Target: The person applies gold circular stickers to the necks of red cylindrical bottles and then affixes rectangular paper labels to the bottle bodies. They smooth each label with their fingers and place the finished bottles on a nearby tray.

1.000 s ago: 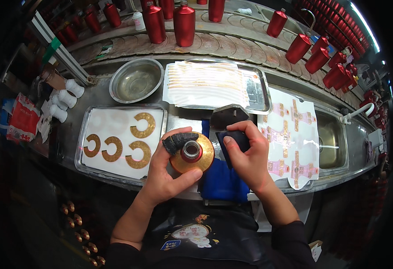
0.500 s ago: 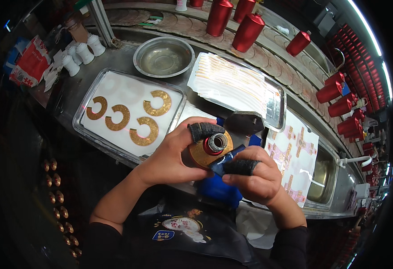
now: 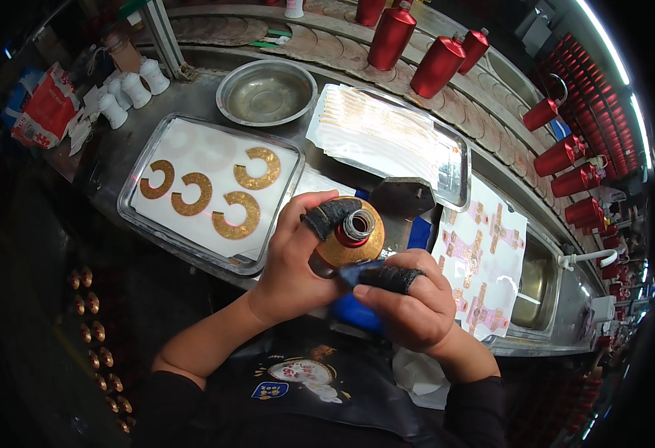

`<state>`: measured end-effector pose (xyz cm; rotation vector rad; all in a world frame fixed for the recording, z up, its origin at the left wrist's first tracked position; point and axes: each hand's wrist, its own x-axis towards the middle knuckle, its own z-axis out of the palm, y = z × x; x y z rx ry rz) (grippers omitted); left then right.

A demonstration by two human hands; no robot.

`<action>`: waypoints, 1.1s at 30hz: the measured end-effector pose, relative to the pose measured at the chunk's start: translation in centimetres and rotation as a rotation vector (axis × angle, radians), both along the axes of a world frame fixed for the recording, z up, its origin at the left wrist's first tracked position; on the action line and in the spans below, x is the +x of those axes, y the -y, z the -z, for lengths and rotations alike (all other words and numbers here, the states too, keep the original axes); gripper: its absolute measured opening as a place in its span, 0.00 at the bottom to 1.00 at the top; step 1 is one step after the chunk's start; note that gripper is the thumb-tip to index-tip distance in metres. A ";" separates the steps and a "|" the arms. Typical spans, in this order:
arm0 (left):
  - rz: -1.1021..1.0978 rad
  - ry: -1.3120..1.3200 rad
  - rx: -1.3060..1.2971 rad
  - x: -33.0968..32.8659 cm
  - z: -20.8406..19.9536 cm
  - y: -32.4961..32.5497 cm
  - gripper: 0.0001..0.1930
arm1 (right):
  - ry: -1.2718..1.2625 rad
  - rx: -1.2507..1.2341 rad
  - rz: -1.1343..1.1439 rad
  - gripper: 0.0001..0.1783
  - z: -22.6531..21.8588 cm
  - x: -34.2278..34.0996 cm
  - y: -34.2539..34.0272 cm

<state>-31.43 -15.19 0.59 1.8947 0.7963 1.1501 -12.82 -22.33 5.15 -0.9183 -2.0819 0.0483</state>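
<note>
A bottle [image 3: 370, 246] with a gold ring-shaped band around its shoulder and a bare silver threaded mouth is held by my left hand [image 3: 290, 257], fingers wrapped round its side. Its mouth tilts toward me, and most of its body is hidden. My right hand [image 3: 409, 299] pinches a small dark blue flat piece [image 3: 351, 275], blurred, at the bottle's near side; whether it touches I cannot tell. Black wraps cover a finger on each hand. Behind the bottle stands a dark angular block [image 3: 402, 198].
A tray [image 3: 127, 175] holds gold C-shaped decals on white paper. Beyond are a metal bowl [image 3: 226, 93] and a tray with striped sheets [image 3: 376, 123]. Cross-shaped decal sheets [image 3: 484, 261] lie right, by a sink [image 3: 532, 299]. Red bottles [image 3: 439, 66] stand on a conveyor [image 3: 320, 48].
My right hand has moved slightly down and left, taking the blue piece from the gold shoulder toward the bottle's near side. Red bottles on the conveyor have shifted right.
</note>
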 end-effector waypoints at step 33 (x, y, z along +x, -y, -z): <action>0.249 0.071 -0.087 -1.4 1.9 -1.6 0.43 | -0.054 -0.036 0.255 0.15 -0.3 -2.1 0.3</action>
